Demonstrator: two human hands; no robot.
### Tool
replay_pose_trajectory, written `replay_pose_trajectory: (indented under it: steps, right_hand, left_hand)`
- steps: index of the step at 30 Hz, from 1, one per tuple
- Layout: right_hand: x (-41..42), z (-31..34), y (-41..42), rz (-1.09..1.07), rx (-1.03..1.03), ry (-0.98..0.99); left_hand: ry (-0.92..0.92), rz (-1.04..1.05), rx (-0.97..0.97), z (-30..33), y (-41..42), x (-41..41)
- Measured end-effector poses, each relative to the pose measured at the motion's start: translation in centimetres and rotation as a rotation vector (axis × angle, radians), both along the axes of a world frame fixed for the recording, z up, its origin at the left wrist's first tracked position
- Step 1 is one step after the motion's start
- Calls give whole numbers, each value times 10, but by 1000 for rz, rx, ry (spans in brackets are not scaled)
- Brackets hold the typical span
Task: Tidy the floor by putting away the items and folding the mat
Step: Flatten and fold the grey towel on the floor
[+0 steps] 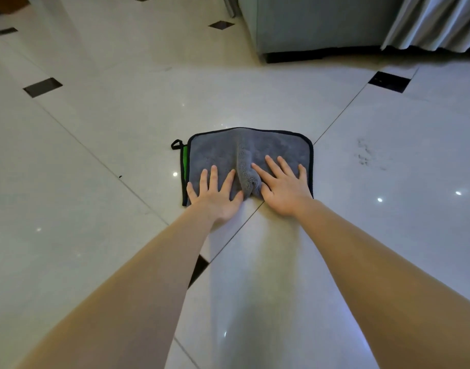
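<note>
A grey mat (217, 150) with black edging, a green underside showing at its left edge and a small black loop at the far left corner lies folded on the white tiled floor. My left hand (215, 193) presses flat on its near left part, fingers straight and spread. My right hand (284, 185) presses flat on its near right part, fingers spread too. Between the two hands the cloth is bunched into a raised ridge that runs away from me.
The glossy white floor (388, 235) has small black diamond insets. A grey cabinet or appliance (316, 25) stands at the back, with a grey curtain (436, 22) hanging to its right. A faint smudge (366, 154) marks the tile right of the mat.
</note>
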State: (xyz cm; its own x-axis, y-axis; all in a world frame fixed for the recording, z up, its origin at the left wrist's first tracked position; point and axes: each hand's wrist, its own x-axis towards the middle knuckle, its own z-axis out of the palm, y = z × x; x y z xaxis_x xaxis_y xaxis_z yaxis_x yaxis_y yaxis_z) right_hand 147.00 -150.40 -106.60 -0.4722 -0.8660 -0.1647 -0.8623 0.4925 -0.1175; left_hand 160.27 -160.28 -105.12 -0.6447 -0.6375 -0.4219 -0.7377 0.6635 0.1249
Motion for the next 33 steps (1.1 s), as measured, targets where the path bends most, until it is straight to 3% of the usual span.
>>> replay_pose_trajectory:
  steps: [8, 19, 27, 33]
  right_hand:
    - [116, 6, -34, 165, 28, -36]
    - [387, 11, -56, 594, 98, -67]
    - [507, 8, 2, 877, 162, -7]
    - [553, 3, 83, 984, 71, 92]
  left_hand:
    - [-13, 139, 30, 2, -8, 141]
    - [-79, 487, 28, 2, 4, 458]
    - [-79, 570, 17, 0, 102, 606]
    - [20, 516, -196, -21, 194, 672]
